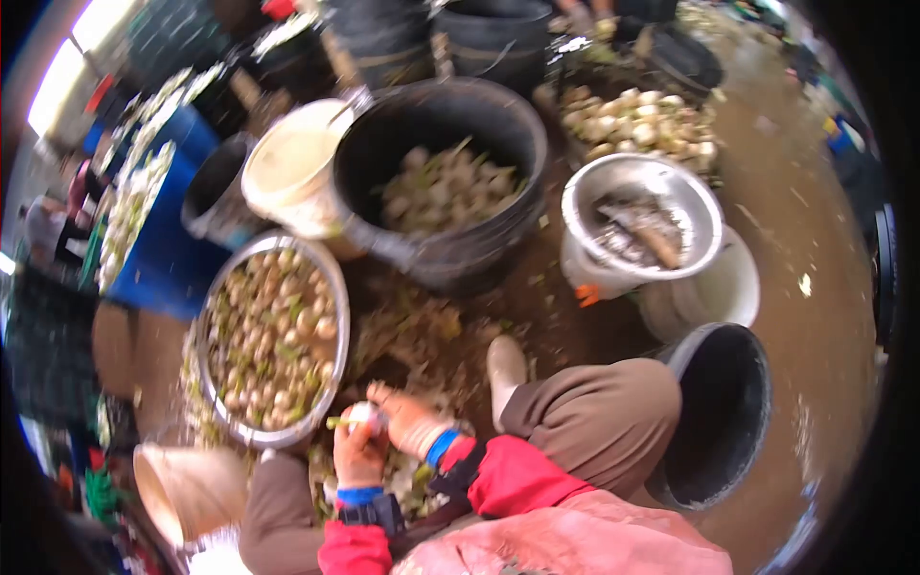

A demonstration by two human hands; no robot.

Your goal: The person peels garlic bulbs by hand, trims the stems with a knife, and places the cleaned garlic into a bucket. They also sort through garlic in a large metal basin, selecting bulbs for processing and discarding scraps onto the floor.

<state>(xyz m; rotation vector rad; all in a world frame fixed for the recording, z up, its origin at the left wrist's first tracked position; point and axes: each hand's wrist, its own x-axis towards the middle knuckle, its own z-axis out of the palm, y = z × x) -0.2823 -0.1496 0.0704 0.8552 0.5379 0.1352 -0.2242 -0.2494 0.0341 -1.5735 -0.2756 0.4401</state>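
Observation:
My left hand (pixel 358 454) is closed around a pale round bulb vegetable (pixel 364 414), with a short green stalk sticking out to the left. Close beside it, my right hand (pixel 414 424) is curled with its fingertips by the bulb. Blur hides whatever the right fingers hold. Both wrists carry blue bands below red sleeves. A wide metal basin (pixel 343 331) full of similar small bulbs stands just beyond my hands to the left. Leafy trimmings (pixel 414 479) lie on the ground beneath my hands.
Ahead stands a big black tub (pixel 535 206) partly filled with bulbs. A metal bowl (pixel 714 216) rests on a white bucket at the right, near a black bucket (pixel 757 422) by my knee. A beige bucket (pixel 196 494) lies tipped at the left. Bulbs (pixel 642 120) are heaped farther back.

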